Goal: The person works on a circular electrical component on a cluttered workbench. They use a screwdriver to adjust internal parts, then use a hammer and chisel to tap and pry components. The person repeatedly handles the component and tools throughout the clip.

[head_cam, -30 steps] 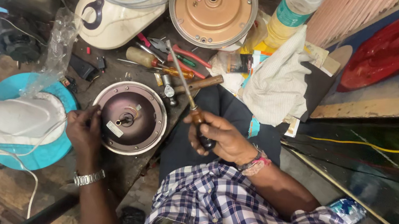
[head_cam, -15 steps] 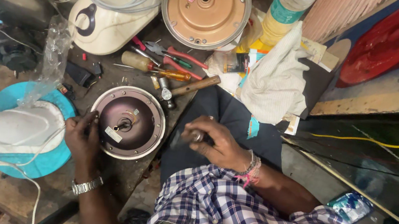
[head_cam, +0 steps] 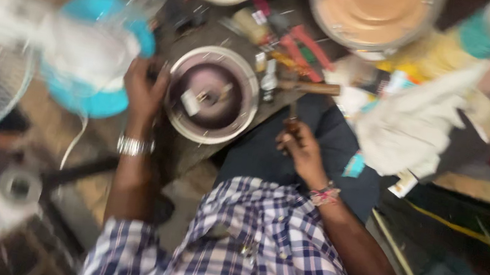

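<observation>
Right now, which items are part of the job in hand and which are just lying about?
In hand:
- left hand on the rim of the round motor housing
- right hand gripping a screwdriver; image blurred

Lying about:
- white cloth
- red-handled pliers
- copper-coloured round cover
- blue-and-white fan body

left hand (head_cam: 144, 89): grips the rim of the round motor housing (head_cam: 213, 94), wristwatch (head_cam: 134, 145) on the wrist
right hand (head_cam: 300, 148): closed on a dark tool handle (head_cam: 291, 123), over the lap
bench: pliers with red grips (head_cam: 298, 44), copper-coloured round cover (head_cam: 372, 12)
right of bench: white cloth (head_cam: 417, 125)
left: blue fan base (head_cam: 96, 48), blurred
</observation>
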